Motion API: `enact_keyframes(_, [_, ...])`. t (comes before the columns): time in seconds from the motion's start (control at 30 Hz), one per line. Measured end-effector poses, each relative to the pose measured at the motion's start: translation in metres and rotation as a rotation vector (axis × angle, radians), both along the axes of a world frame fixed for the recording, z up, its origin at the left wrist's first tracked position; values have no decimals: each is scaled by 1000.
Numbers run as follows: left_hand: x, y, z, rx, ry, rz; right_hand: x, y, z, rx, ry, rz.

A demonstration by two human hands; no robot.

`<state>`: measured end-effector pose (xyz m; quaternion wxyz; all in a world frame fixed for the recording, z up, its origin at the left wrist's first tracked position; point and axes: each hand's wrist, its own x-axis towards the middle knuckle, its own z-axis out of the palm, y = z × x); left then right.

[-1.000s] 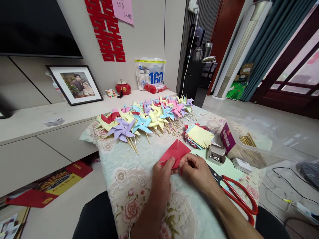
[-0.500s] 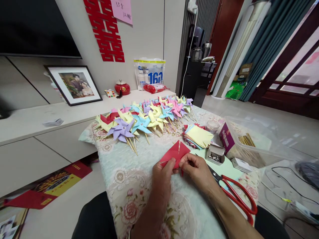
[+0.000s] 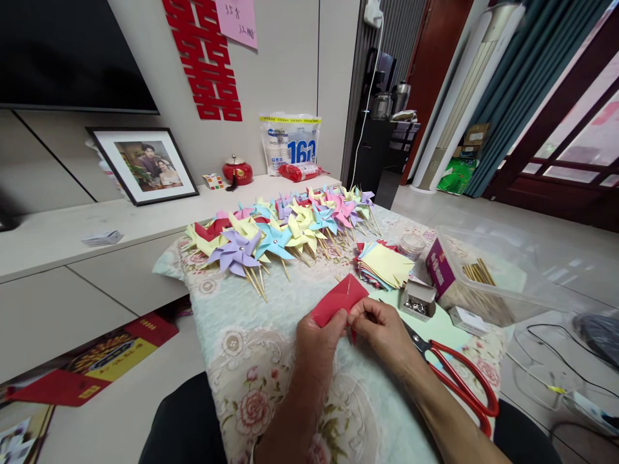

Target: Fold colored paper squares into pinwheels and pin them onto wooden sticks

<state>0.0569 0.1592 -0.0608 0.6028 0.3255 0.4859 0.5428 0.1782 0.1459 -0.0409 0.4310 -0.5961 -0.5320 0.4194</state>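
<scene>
Now the red square sheet of paper (image 3: 338,298) is lying lower and flatter than it did half a second ago, when its far corner was tipping up and the cut at that corner was gaping; the cut is showing only as a thin line, which suggests the fold in hand is being pressed down rather than opened. The left hand (image 3: 316,341) and the right hand (image 3: 384,332) are meeting at the sheet's near corner, their fingers (image 3: 333,320) pinching closed on the paper and keeping it just above the floral cloth-covered worktop (image 3: 242,351), directly ahead of the fingers. Room is opening to the left of the fingers, where bare cloth is running out to the worktop's left edge. To the right of the fingers things are crowding in: the red-handled scissors (image 3: 459,386) are lying just beside the right wrist, with a small open cardboard box of metal pins (image 3: 420,299) near the fingers and a clear plastic tub (image 3: 483,270) behind that. Beyond the fingers a stack of coloured paper squares (image 3: 387,265) is sitting near, and a row of pastel paper pinwheels on wooden sticks (image 3: 280,235) is filling the far end, well apart.
</scene>
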Motion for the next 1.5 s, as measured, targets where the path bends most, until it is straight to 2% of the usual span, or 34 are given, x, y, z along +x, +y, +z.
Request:
enact_keyframes(0.2, [-5,3,1,-18,42,-10,-3,-3,3,73,-9,-16])
enact_keyframes(0.33, [-13,3,10,-62,-24,-21,5,-4,6,251,65,-226])
enact_keyframes(0.4, [-18,2,16,-82,-72,-68,11,-2,5,305,122,-292])
enact_keyframes(0.47, [-22,1,20,-103,-94,-151,15,0,5,276,226,-241])
enact_keyframes(0.57, [-26,1,20,-100,-59,-249,16,0,7,81,444,-57])
enact_keyframes(0.63, [-27,2,17,-74,-3,-269,13,-2,10,-33,553,38])
enact_keyframes(0.73, [-26,2,14,-51,95,-272,8,-5,14,-89,609,120])
enact_keyframes(1.03, [-22,1,15,-49,344,-280,9,-4,8,-76,383,106])
enact_keyframes(1.23, [-23,2,14,-45,366,-319,13,-3,1,-47,216,103])
enact_keyframes(1.37, [-24,0,19,-22,261,-339,12,-3,0,-60,267,85])
enact_keyframes(1.5, [-21,-3,25,-2,-25,-329,9,-1,4,-50,425,0])
